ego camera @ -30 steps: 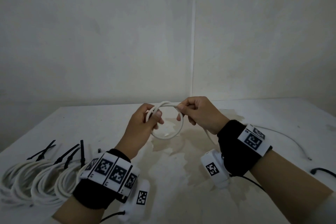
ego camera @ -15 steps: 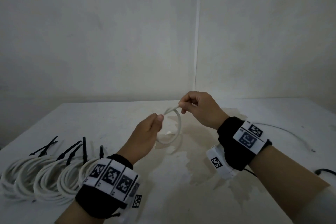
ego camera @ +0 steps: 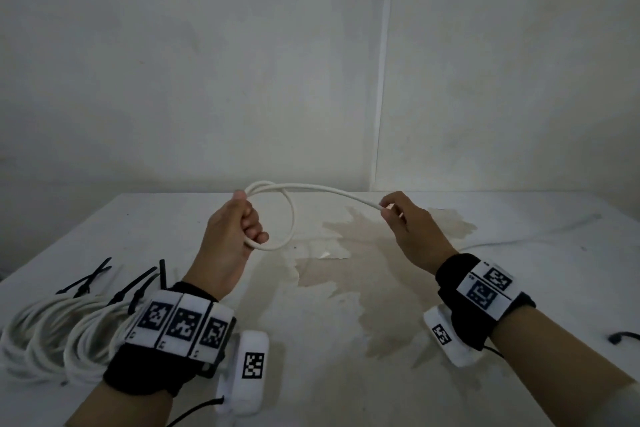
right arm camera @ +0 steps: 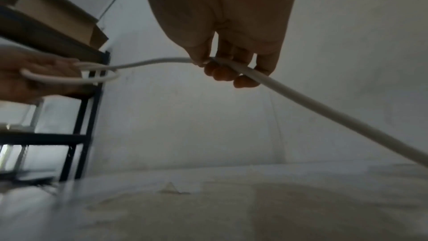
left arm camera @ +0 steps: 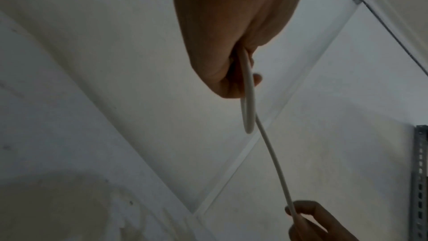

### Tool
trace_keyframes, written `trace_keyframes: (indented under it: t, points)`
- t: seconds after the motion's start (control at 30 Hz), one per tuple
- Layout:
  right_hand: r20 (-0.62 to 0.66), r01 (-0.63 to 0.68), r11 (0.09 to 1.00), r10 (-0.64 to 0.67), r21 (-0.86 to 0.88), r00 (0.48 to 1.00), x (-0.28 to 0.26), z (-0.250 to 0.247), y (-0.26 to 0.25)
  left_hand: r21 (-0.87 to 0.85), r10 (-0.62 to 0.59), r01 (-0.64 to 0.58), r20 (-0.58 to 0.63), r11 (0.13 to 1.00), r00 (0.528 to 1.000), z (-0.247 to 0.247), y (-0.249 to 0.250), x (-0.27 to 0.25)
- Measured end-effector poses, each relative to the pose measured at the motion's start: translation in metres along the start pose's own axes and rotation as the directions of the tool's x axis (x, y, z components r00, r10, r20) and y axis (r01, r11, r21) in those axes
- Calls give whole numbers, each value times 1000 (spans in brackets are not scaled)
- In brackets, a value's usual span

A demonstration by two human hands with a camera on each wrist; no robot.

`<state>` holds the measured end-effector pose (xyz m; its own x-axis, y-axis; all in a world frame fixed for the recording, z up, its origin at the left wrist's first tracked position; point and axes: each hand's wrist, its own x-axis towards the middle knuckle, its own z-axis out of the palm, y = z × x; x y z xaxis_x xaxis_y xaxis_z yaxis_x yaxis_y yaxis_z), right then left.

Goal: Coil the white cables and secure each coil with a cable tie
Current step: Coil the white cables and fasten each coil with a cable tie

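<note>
— White cable: where is it sitting?
— Above the tabletop's middle; left hand is gripping the loop, right hand is pinching the free run.
— Advice?
— Match each new turn to the first; the tail is trailing toward the right edge.

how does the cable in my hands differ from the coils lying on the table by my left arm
The cable is held in the air by the left hand and right hand; the coils lie on the table. The cable has only a loop or two, with a loose length trailing right; the coils are wound many turns. The coils carry black ties; the cable has none. Both are white cable.
</note>
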<state>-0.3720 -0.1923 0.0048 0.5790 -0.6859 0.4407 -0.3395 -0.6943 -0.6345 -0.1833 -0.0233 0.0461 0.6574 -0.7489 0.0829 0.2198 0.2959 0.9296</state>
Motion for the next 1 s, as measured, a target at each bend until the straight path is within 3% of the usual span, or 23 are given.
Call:
trace_keyframes:
  t: [0.1,0.17,0.23,0.37,0.53,0.6,0.83,0.9,1.0]
  points:
    - [-17,110,947,-120,-300,993,4,0,9,85,-27,27,5,996,1000,-7,1,2]
    - [10,271,839,-302,-473,953,5,5,7,173,-27,25,11,985,1000,-6,-2,3]
    - [92,384,740,-403,-553,910,5,9,0,248,-16,12,15,969,1000,-6,-4,4]
    - [264,545,587,-498,-599,826,-1,19,-15,315,-16,7,26,949,1000,-5,-5,7]
    - [269,708,464,-700,-533,661,-10,31,-33,348,-5,-20,70,937,998,7,-3,6]
    - [247,747,468,-744,-472,621,-14,38,-43,376,-7,-28,92,926,996,15,-3,4]
    - [129,780,525,-796,-342,592,-13,41,-69,558,14,-115,182,822,983,37,-15,-3]
    - [100,778,582,-782,-236,615,-12,39,-72,569,2,-126,213,813,977,39,-18,-6]
    - [65,688,718,-685,-105,725,-8,32,-76,579,-68,-81,231,812,971,44,-23,-13]
